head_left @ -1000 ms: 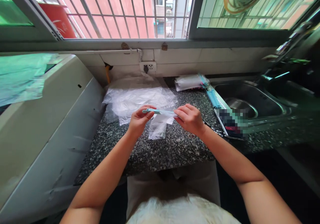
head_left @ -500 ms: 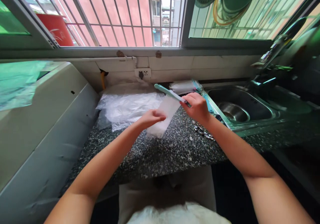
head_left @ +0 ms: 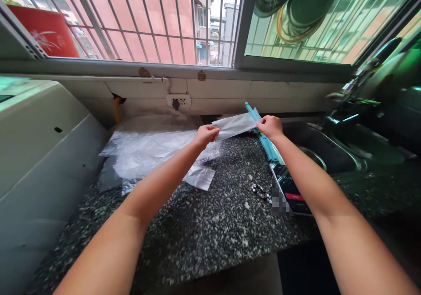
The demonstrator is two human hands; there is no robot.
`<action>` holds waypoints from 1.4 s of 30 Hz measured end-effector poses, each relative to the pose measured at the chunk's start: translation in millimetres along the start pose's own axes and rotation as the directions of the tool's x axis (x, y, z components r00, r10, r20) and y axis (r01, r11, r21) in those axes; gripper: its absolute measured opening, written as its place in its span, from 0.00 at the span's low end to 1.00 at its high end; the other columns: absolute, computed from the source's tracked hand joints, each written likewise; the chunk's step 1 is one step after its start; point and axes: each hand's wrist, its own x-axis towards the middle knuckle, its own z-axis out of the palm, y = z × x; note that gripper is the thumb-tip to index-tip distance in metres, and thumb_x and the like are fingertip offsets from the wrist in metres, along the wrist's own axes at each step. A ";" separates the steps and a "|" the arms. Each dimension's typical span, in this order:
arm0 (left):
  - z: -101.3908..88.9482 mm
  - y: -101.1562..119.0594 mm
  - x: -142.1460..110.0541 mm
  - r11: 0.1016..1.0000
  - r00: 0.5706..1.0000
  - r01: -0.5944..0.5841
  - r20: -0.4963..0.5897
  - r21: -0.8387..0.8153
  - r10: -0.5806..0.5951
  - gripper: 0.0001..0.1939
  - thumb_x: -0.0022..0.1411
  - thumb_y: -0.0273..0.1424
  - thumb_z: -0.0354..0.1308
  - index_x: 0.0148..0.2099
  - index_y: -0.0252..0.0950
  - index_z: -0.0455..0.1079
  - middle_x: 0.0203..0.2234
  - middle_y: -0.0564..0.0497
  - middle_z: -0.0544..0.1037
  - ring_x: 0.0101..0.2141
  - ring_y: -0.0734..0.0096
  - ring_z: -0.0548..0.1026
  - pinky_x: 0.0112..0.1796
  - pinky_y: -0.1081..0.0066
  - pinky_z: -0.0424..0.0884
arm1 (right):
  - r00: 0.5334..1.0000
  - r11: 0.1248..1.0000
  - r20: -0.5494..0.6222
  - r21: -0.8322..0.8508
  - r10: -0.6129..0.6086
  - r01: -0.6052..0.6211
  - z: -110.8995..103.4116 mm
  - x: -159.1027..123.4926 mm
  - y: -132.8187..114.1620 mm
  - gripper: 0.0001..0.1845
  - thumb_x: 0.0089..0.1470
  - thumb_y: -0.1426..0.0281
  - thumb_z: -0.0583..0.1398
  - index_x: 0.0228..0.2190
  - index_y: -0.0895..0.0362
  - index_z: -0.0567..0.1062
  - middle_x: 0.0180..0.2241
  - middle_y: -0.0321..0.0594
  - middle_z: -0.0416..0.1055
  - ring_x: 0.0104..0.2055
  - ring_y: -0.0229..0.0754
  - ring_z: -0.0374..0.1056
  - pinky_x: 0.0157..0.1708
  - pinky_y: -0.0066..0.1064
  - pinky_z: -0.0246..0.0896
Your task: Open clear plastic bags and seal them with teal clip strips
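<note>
A frosted, translucent plastic bag (head_left: 237, 126) is stretched between my two hands above the back of the counter. My left hand (head_left: 207, 135) pinches its left end with closed fingers. At the other end, the fingers of my right hand (head_left: 270, 126) are closed on the bag's edge. Slim light-blue strips (head_left: 268, 148) lie under and beside my right hand, partly covered by the bag; I cannot make out their kind. Left of my left hand spreads a heap of clear plastic bags (head_left: 141, 154), one corner reaching out below my forearm.
A phone (head_left: 292, 190) lies under my right forearm near a beaded bracelet (head_left: 261, 193) on the speckled counter (head_left: 210, 238). The sink (head_left: 348, 159) and its tap (head_left: 348, 93) are at right. A pale appliance (head_left: 42, 133) borders the left side. A wall socket (head_left: 179, 101) is behind.
Both hands have moved up and toward the back right. The bag, tilted beneath a light-blue strip before, is now drawn out sideways. The view has shifted, showing the phone.
</note>
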 end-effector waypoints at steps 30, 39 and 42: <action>20.5 -29.3 127.1 0.821 0.973 -0.034 -0.170 0.570 0.158 0.07 0.51 0.25 0.57 0.35 0.31 0.74 0.37 0.39 0.79 0.42 0.58 0.76 0.43 0.68 0.67 | 0.981 0.987 0.142 -0.115 0.129 -0.113 54.7 66.1 14.9 0.17 0.52 0.65 0.56 0.40 0.61 0.78 0.44 0.55 0.75 0.48 0.55 0.71 0.38 0.35 0.65; -24.7 -13.9 104.5 0.770 0.964 -0.040 -0.178 0.636 0.197 0.08 0.53 0.27 0.57 0.35 0.30 0.75 0.37 0.39 0.79 0.40 0.58 0.76 0.41 0.68 0.68 | 0.981 0.974 0.093 -0.167 0.168 -0.151 32.3 50.7 16.5 0.19 0.54 0.64 0.56 0.41 0.61 0.77 0.45 0.56 0.74 0.48 0.55 0.71 0.41 0.39 0.64; -50.3 -3.5 88.7 0.746 0.963 -0.040 -0.172 0.665 0.205 0.08 0.53 0.27 0.57 0.35 0.30 0.75 0.34 0.41 0.80 0.38 0.61 0.76 0.40 0.69 0.68 | 0.988 0.976 0.071 -0.181 0.139 -0.124 22.0 41.6 12.2 0.17 0.53 0.63 0.56 0.40 0.58 0.78 0.43 0.53 0.76 0.46 0.53 0.72 0.39 0.37 0.64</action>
